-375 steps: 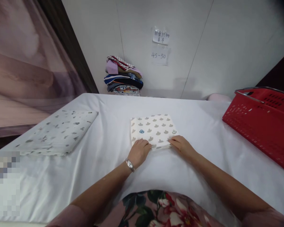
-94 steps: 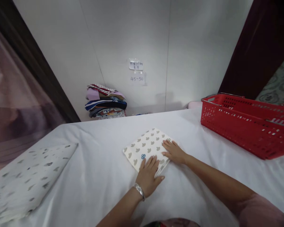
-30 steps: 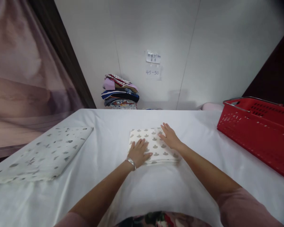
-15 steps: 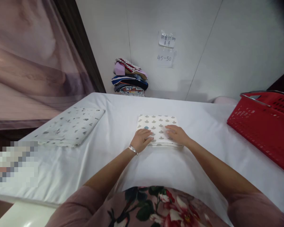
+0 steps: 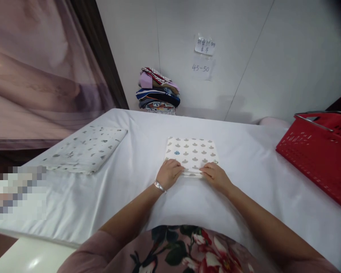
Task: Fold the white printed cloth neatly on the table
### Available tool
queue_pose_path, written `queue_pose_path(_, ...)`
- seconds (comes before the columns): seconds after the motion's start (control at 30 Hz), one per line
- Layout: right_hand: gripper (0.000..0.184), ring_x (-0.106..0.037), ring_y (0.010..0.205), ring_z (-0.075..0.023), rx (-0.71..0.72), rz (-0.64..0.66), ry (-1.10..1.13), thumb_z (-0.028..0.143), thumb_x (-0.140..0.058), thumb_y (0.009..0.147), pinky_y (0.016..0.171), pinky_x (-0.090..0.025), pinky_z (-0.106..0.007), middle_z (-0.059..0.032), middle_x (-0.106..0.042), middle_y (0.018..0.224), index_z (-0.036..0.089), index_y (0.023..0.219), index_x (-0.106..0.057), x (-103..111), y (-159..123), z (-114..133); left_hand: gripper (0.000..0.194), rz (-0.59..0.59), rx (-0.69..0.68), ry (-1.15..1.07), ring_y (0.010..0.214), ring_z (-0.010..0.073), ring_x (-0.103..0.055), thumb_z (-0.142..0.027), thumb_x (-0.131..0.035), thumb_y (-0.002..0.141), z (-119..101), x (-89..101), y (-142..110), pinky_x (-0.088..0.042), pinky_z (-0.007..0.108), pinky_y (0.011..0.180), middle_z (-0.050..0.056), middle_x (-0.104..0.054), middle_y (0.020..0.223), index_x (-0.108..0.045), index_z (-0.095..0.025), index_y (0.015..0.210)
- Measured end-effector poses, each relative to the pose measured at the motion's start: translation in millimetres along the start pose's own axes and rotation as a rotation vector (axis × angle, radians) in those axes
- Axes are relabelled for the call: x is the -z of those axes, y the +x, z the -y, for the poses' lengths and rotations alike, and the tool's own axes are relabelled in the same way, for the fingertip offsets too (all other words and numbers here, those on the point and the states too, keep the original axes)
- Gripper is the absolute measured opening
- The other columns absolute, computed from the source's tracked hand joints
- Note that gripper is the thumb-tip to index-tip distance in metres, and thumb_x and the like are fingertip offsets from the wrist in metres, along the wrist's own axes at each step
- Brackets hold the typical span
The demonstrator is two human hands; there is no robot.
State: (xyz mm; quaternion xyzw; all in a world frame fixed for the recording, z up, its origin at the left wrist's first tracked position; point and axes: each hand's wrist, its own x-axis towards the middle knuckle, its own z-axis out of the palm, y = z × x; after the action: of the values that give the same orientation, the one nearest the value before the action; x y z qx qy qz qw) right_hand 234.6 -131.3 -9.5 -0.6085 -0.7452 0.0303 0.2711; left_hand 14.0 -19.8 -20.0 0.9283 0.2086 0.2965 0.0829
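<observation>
Folded cloth [image 5: 191,149], one: lying flat at the middle of the white-covered surface [image 5: 125,204], directly before the person; cream, printed with rows of grey shapes and a blue motif towards its left; roughly square, its near edge showing stacked layers.

Left hand [image 5: 169,174], one: wearing a silver bracelet [image 5: 159,186] at the wrist; resting at the near edge, left of middle, fingers curling and almost meeting the thumb, apparently pinching the layers.

Right hand [image 5: 216,176], one: mirroring the left at the near edge, right of middle, fingers bending inward with little gap to the thumb, apparently pinching likewise. How many layers either is gripping, one cannot tell.

Second cloth [image 5: 85,149], one: pale, with scattered small prints; lying folded at the left of the surface, well apart from the hands.

Red basket [image 5: 318,159], one: sitting at the right, its metal handle resting along the rim.

Fabric pile [image 5: 159,91], one: rising beyond the far edge, against the wall.

Step in hand, as judged: the hands seem to be gathering and evening the near edge. The next move is calling for a matched grip on both sides, with the layers aligning and the print lying smooth.
</observation>
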Motion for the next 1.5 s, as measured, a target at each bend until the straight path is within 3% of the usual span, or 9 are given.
queue_pose_path(0.4, 0.034, -0.050, 0.085, -0.0180, 0.090, -0.078, -0.162, 0.022, -0.040, 0.089, 0.074, -0.043, -0.033, -0.0058, -0.056, 0.094, 0.028, 0.120, -0.052, -17, -22, 0, 0.021, -0.029, 0.024, 0.067, 0.089, 0.0159, -0.051, -0.020, -0.044, 0.086, -10, 0.3, -17, -0.037, 0.033, 0.080, 0.003, -0.062, 0.090, -0.063, -0.024, 0.096)
queue_pose_path(0.6, 0.036, -0.048, 0.100, -0.0225, 0.168, -0.084, -0.276, 0.024, -0.045, 0.086, 0.080, -0.042, -0.037, -0.0070, -0.051, 0.116, 0.031, 0.120, -0.051, -25, -30, -6, 0.018, -0.029, 0.094, 0.100, 0.083, 0.0157, -0.049, -0.021, -0.045, 0.085, -16, 5.9, -19, -0.037, 0.032, 0.076, 0.003, -0.061, 0.086, -0.062, -0.022, 0.090)
queue_pose_path(0.73, 0.038, -0.047, 0.103, -0.0245, 0.134, -0.043, -0.319, 0.022, -0.043, 0.084, 0.081, -0.042, -0.039, -0.0060, -0.051, 0.120, 0.032, 0.120, -0.052, -28, -32, -8, 0.021, -0.015, 0.046, 0.045, 0.088, 0.0161, -0.051, -0.029, -0.042, 0.086, -33, 7.5, -7, -0.037, 0.034, 0.082, 0.004, -0.061, 0.092, -0.061, -0.022, 0.092)
queue_pose_path(0.83, 0.040, -0.048, 0.103, -0.0257, 0.121, -0.005, -0.315, 0.022, -0.043, 0.083, 0.081, -0.042, -0.041, -0.0052, -0.051, 0.121, 0.033, 0.120, -0.051, -29, -33, -10, 0.028, 0.012, 0.007, 0.054, 0.107, 0.0192, -0.046, -0.036, -0.042, 0.085, -43, -1.6, 3, -0.030, 0.039, 0.096, 0.005, -0.056, 0.114, -0.056, -0.023, 0.105)
queue_pose_path(0.93, 0.044, -0.047, 0.105, -0.0263, 0.130, 0.008, -0.283, 0.021, -0.042, 0.082, 0.084, -0.041, -0.043, -0.0046, -0.049, 0.124, 0.033, 0.124, -0.048, -28, -38, -11, 0.048, 0.074, 0.048, 0.119, 0.124, 0.0235, -0.033, -0.045, -0.045, 0.082, -43, -16.7, 1, -0.019, 0.044, 0.104, 0.009, -0.043, 0.131, -0.044, -0.019, 0.123)
queue_pose_path(1.07, 0.040, -0.046, 0.109, -0.0253, 0.109, -0.001, -0.191, 0.024, -0.043, 0.082, 0.089, -0.040, -0.043, -0.0054, -0.049, 0.124, 0.028, 0.121, -0.050, -20, -37, -7, 0.068, 0.126, 0.055, 0.160, 0.130, 0.0251, -0.022, -0.052, -0.047, 0.079, -37, -29.3, -12, -0.011, 0.044, 0.107, 0.013, -0.032, 0.139, -0.030, -0.014, 0.133)
queue_pose_path(1.23, 0.040, -0.033, 0.123, -0.0257, 0.073, -0.067, -0.140, 0.036, -0.040, 0.086, 0.097, -0.034, -0.044, -0.0068, -0.040, 0.133, 0.024, 0.123, -0.047, -8, -12, -4, 0.071, 0.124, 0.041, 0.161, 0.132, 0.0246, -0.019, -0.052, -0.047, 0.079, -39, -28.8, -14, -0.009, 0.045, 0.108, 0.014, -0.031, 0.139, -0.028, -0.012, 0.134)
queue_pose_path(1.4, 0.054, -0.025, 0.128, -0.0281, 0.051, 0.116, -0.374, 0.046, -0.037, 0.085, 0.099, -0.025, -0.052, -0.0088, -0.031, 0.140, 0.023, 0.134, -0.032, -24, -8, -10, 0.065, 0.137, 0.049, 0.139, 0.130, 0.0224, -0.023, -0.049, -0.048, 0.080, -38, -20.5, -14, -0.012, 0.041, 0.108, 0.013, -0.035, 0.137, -0.033, -0.013, 0.131)
queue_pose_path(1.5, 0.057, -0.022, 0.130, -0.0266, 0.078, 0.127, -0.421, 0.045, -0.038, 0.085, 0.101, -0.023, -0.050, -0.0084, -0.027, 0.142, 0.022, 0.137, -0.027, -32, -16, -14, 0.060, 0.151, 0.083, 0.137, 0.129, 0.0211, -0.026, -0.047, -0.047, 0.081, -34, -7.9, -25, -0.015, 0.039, 0.108, 0.011, -0.038, 0.136, -0.035, -0.014, 0.130)
